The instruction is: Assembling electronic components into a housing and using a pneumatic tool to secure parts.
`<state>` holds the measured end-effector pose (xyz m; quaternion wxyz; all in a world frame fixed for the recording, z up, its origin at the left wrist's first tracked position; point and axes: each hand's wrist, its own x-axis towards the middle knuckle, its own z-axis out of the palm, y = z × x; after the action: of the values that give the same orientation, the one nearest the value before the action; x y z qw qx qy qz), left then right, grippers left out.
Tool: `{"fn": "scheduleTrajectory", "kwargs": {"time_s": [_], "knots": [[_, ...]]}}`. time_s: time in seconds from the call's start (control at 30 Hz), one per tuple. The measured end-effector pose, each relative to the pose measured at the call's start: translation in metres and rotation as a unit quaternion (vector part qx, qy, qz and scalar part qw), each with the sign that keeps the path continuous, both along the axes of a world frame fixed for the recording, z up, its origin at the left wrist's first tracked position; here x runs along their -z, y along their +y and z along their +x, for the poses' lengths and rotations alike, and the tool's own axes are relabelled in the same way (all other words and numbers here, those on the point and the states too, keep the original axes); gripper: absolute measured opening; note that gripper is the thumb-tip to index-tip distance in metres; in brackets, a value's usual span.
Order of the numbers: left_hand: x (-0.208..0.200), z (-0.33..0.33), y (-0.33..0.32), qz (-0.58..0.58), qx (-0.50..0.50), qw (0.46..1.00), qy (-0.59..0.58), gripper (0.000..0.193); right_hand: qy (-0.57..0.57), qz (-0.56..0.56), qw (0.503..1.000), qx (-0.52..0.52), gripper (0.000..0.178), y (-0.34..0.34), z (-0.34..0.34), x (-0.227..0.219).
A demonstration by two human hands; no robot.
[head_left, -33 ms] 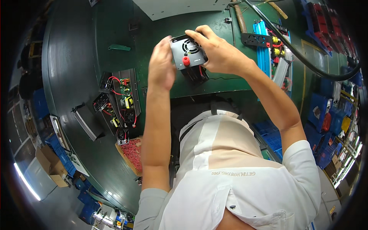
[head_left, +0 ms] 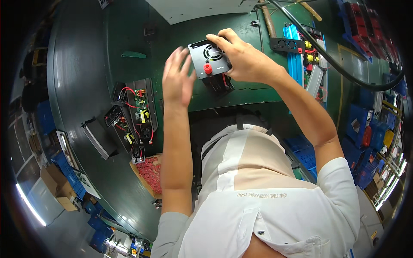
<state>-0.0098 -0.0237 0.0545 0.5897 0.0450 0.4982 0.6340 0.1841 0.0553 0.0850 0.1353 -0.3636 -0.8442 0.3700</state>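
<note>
My right hand (head_left: 247, 58) grips the right side of a power inverter, its fingers over the top edge and its thumb lower down. The inverter's grey end panel (head_left: 201, 60) faces up toward me, with a round fan grille and a red terminal knob (head_left: 208, 69). Below that panel a black ribbed part with a red wire (head_left: 224, 80) shows. Just left of the inverter, my left hand (head_left: 177, 81) is open, fingers spread and slightly blurred, holding nothing. A narrow gap separates it from the panel.
Opened inverter units with circuit boards (head_left: 142, 109) lie left on the green bench, beside a dark cover (head_left: 98, 137) and a tray of small red parts (head_left: 151, 172). At right are a blue heatsink unit (head_left: 293, 60), a black fan plate (head_left: 287, 44) and a thick cable (head_left: 340, 69).
My left hand has come away from the inverter's left edge, moving a little left, and its fingers have spread. The right hand and inverter have barely shifted.
</note>
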Motion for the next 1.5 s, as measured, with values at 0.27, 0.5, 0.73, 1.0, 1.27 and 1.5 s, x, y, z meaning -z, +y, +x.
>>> {"fn": "scheduleTrajectory", "kwargs": {"time_s": [0.27,0.5,0.73,1.0,1.27,1.5], "knots": [[0.101,0.036,-0.107,-0.111,0.285,0.885,0.351,0.059,0.009,0.006,0.999,-0.030,0.082,0.012,-0.005,0.007],[0.111,0.059,-0.121,-0.006,0.217,0.728,0.651,0.060,-0.022,-0.016,0.999,-0.037,0.082,0.016,-0.008,0.006],[0.105,0.061,-0.132,0.027,0.151,0.754,0.639,0.044,-0.022,-0.016,0.999,-0.044,0.082,0.019,-0.006,0.007],[0.108,0.061,-0.141,-0.036,0.173,0.876,0.449,0.021,0.003,0.065,0.997,-0.041,0.095,-0.032,0.006,0.003],[0.049,-0.005,-0.108,0.029,0.131,0.954,0.269,0.050,-0.005,0.083,0.996,-0.017,0.111,-0.080,0.017,0.007],[-0.003,0.046,-0.054,0.021,0.112,0.933,0.342,0.048,0.005,0.094,0.996,0.000,0.116,-0.083,0.014,0.009]]}}
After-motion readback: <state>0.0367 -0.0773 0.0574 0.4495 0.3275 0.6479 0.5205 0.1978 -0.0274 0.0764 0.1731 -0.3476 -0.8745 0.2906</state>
